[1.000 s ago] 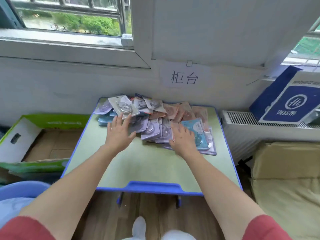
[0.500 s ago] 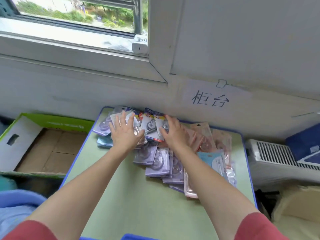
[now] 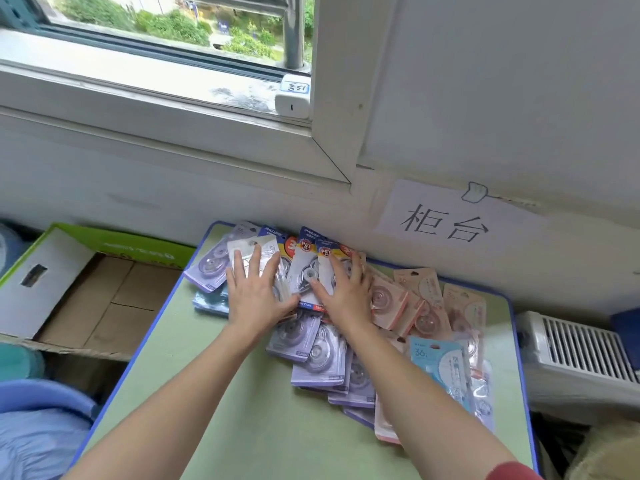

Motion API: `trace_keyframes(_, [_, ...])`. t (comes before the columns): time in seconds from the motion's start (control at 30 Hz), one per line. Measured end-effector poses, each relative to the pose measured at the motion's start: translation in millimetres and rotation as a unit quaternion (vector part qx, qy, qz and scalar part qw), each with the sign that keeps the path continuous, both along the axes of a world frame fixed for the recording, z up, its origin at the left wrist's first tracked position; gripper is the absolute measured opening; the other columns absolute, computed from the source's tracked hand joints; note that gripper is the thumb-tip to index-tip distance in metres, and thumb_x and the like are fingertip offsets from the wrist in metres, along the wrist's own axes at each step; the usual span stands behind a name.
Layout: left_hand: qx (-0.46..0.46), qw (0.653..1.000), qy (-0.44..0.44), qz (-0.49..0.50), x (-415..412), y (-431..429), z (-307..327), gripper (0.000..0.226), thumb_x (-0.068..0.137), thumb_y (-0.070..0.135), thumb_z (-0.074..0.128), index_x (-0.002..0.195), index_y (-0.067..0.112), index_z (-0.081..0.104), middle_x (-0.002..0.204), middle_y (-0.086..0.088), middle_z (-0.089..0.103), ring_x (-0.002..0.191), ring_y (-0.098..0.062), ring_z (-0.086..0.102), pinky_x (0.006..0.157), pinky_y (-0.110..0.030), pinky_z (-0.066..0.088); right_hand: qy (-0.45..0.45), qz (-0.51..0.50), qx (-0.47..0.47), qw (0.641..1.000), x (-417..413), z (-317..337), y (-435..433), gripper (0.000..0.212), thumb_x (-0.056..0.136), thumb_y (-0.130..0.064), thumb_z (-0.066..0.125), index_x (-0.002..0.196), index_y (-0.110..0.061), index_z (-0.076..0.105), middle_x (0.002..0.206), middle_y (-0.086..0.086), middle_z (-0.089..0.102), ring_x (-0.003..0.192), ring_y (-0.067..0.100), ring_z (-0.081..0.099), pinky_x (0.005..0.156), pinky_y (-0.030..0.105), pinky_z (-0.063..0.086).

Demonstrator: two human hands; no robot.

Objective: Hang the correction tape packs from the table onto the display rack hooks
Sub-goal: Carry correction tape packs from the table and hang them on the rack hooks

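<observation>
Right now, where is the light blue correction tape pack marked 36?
Head view: the light blue pack lies at the pile's near right end on the green table, just right of the right forearm.

A table (image 3: pixel 242 427) stands against a wall (image 3: pixel 104 188), below a window (image 3: pixel 166 46). Packs (image 3: pixel 318 355) lie heaped and overlapping on its far half, trailing from the back left corner toward the right edge. The left hand (image 3: pixel 254 296) and right hand (image 3: pixel 346 296) rest flat on the packs at the back, side by side. A box (image 3: pixel 104 306) sits left of the table. A sign (image 3: pixel 446 220) is on the wall behind the table's right side. Right of the table is what may be a heater (image 3: pixel 575 348).
</observation>
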State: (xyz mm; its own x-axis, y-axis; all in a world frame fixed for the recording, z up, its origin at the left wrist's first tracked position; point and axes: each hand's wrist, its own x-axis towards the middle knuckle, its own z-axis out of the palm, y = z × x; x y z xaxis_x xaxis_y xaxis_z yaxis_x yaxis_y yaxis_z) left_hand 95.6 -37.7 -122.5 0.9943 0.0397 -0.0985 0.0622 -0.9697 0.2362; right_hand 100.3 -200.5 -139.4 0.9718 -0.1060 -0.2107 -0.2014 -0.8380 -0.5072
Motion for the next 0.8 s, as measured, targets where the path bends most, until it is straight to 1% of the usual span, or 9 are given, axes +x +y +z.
trace_keyframes(0.07, [-0.003,1.0,0.006,0.0,1,0,1,0.085,0.08,0.059,0.06,0.151,0.031,0.021,0.161,-0.003,0.006,0.146,-0.033,-0.003,0.116,-0.045,0.004,0.007,0.005,0.006,1.0,2,2,-1,0.066,0.09,-0.059,0.049,0.148,-0.037,0.027,0.161,0.003,-0.002,0.145,0.038,0.001,0.118,0.048,0.008])
trace_keyframes(0.13, [-0.014,1.0,0.001,-0.004,-1,2,1,0.083,0.081,0.058,0.059,0.15,0.032,0.022,0.161,-0.002,0.007,0.147,-0.031,-0.002,0.117,-0.044,0.007,0.015,0.009,0.008,1.0,2,6,-4,0.066,0.089,-0.059,0.052,0.148,-0.036,0.03,0.161,0.003,0.0,0.144,0.038,0.006,0.118,0.048,0.013])
trace_keyframes(0.23, [-0.024,1.0,-0.01,-0.012,-8,6,3,0.079,0.083,0.058,0.057,0.15,0.033,0.024,0.161,-0.002,0.006,0.147,-0.03,-0.001,0.116,-0.045,0.01,0.014,0.008,-0.001,1.0,-7,11,-8,0.066,0.088,-0.052,0.057,0.147,-0.034,0.032,0.16,0.003,0.004,0.144,0.036,0.009,0.117,0.049,0.018])
trace_keyframes(0.3, [-0.025,0.999,-0.009,-0.023,-14,8,6,0.078,0.083,0.056,0.057,0.15,0.033,0.023,0.161,-0.001,0.003,0.147,-0.03,-0.003,0.117,-0.045,0.009,0.008,-0.001,-0.007,1.0,-19,14,-9,0.066,0.088,-0.048,0.059,0.147,-0.032,0.033,0.159,0.002,0.006,0.144,0.033,0.008,0.116,0.048,0.018])
trace_keyframes(0.4, [-0.04,0.998,-0.013,-0.048,-26,12,11,0.081,0.082,0.049,0.062,0.15,0.034,0.021,0.161,0.001,-0.001,0.147,-0.029,-0.007,0.119,-0.045,0.006,-0.006,-0.027,-0.004,1.0,-37,19,-8,0.068,0.088,-0.047,0.06,0.147,-0.032,0.032,0.16,0.002,0.005,0.144,0.032,0.007,0.117,0.048,0.015])
trace_keyframes(0.5, [-0.057,0.995,-0.038,-0.071,-45,21,9,0.081,0.081,0.048,0.064,0.15,0.033,0.024,0.161,-0.001,0.003,0.147,-0.03,-0.007,0.118,-0.044,0.007,-0.022,-0.045,0.01,0.999,-56,25,-6,0.069,0.088,-0.049,0.06,0.148,-0.033,0.03,0.16,0.0,0.003,0.144,0.031,0.008,0.116,0.046,0.017])
trace_keyframes(0.63, [-0.072,0.992,-0.045,-0.096,-75,34,6,0.079,0.081,0.051,0.062,0.149,0.032,0.026,0.161,-0.002,0.006,0.147,-0.03,-0.005,0.117,-0.042,0.007,-0.038,-0.055,0.005,0.998,-88,30,0,0.069,0.088,-0.048,0.059,0.148,-0.032,0.03,0.16,0.001,0.004,0.146,0.028,0.006,0.115,0.042,0.018])
trace_keyframes(0.73, [-0.096,0.987,-0.063,-0.114,-97,42,4,0.082,0.071,0.058,0.049,0.147,0.03,0.036,0.159,-0.005,0.017,0.146,-0.034,0.004,0.116,-0.044,0.013,-0.054,-0.074,0.011,0.996,-115,28,7,0.07,0.087,-0.047,0.062,0.148,-0.033,0.03,0.16,0.003,0.007,0.145,0.028,0.01,0.116,0.047,0.019])
trace_keyframes(0.8, [-0.105,0.986,-0.057,-0.12,-110,46,3,0.084,0.067,0.057,0.048,0.146,0.029,0.037,0.159,-0.006,0.019,0.146,-0.034,0.006,0.115,-0.045,0.015,-0.055,-0.083,0.0,0.995,-133,24,11,0.071,0.086,-0.047,0.063,0.147,-0.032,0.031,0.16,0.004,0.01,0.144,0.029,0.013,0.115,0.046,0.019])
